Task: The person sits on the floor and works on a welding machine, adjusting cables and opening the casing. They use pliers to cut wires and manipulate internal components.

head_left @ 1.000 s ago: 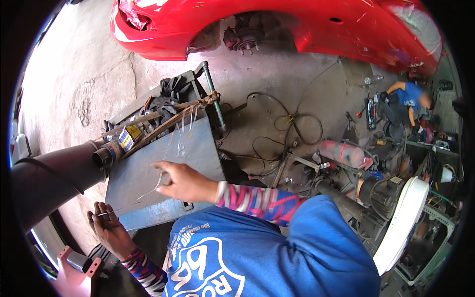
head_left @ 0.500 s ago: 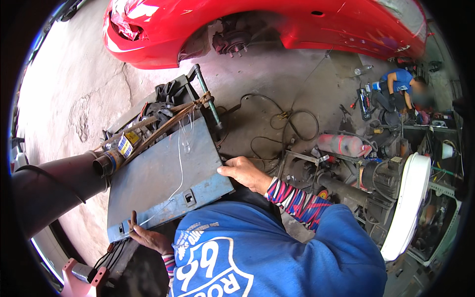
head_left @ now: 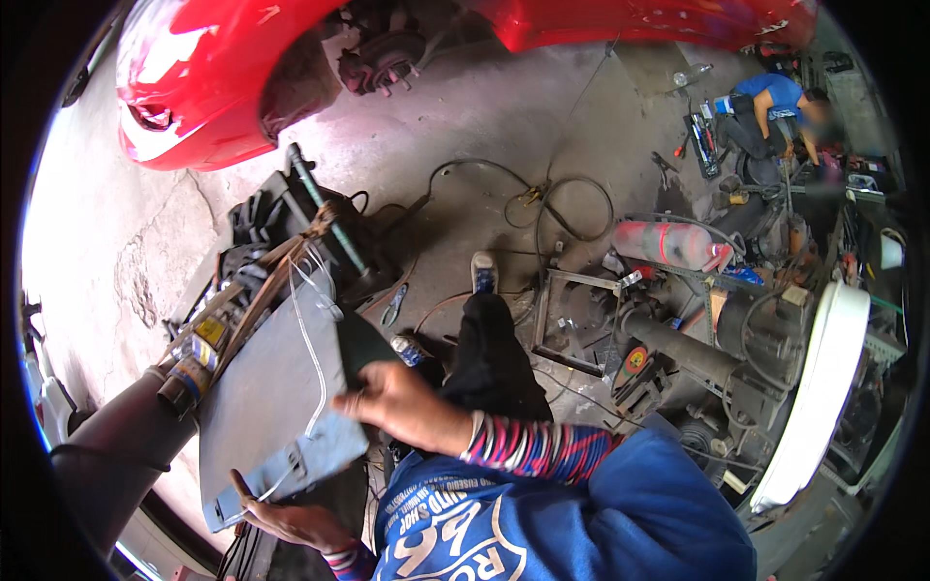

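A flat blue-grey metal panel (head_left: 262,387) lies tilted in front of me at the left, its right side lifted. My right hand (head_left: 412,407) grips its right edge, with the thumb on top and the other fingers hidden underneath. At the panel's lower left edge, my left hand (head_left: 295,523) holds it from below, one finger showing over the rim. A thin white wire (head_left: 315,363) runs loosely across the panel's face. Just beyond it are a long bar clamp (head_left: 327,211) and brown straps (head_left: 276,257).
A red car body (head_left: 194,77) with an exposed wheel hub (head_left: 383,63) stands ahead. A dark thick pipe (head_left: 121,455) is at left. To the right are a red cylinder (head_left: 668,244), a metal frame (head_left: 542,320), a white cover (head_left: 814,397) and a crouching co-worker (head_left: 775,97). A hose (head_left: 605,208) coils on the floor.
The panel has turned and its right side has tipped up, both hands keeping hold. My view has shifted, and my legs and shoes now show below on the floor.
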`<state>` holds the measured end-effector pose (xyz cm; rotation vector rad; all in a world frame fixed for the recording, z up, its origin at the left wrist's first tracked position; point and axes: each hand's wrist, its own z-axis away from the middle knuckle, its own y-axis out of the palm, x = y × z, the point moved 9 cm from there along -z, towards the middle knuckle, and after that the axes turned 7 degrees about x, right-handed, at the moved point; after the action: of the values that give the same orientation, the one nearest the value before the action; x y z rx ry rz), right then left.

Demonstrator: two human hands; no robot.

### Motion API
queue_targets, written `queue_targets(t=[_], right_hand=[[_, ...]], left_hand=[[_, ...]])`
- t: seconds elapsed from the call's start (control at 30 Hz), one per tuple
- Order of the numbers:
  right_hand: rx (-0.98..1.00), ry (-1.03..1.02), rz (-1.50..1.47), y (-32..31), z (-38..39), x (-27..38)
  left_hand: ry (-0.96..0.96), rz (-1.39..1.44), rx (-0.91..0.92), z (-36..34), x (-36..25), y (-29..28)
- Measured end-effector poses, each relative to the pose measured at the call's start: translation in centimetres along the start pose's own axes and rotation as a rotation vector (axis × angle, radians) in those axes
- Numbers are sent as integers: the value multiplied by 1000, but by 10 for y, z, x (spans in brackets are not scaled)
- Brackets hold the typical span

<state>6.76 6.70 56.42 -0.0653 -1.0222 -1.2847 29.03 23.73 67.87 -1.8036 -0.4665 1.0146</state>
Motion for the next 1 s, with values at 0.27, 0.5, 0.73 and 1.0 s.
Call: queue_targets(t=[0.27, 0.5, 0.73, 1.0], right_hand=[[644, -87, -164, -150, -64, -17], [-817, 153, 464, -694, -279, -222], [-656, 345, 944, -973, -397, -420], [-626, 350, 800, -1039, -432, -459]], left_hand=[[127, -344, -22, 6, -70, 131], [18, -468, -44, -8, -45, 213], [-217, -296, -94, -39, -19, 166], [-589, 367, -321, 30, -5, 21]])
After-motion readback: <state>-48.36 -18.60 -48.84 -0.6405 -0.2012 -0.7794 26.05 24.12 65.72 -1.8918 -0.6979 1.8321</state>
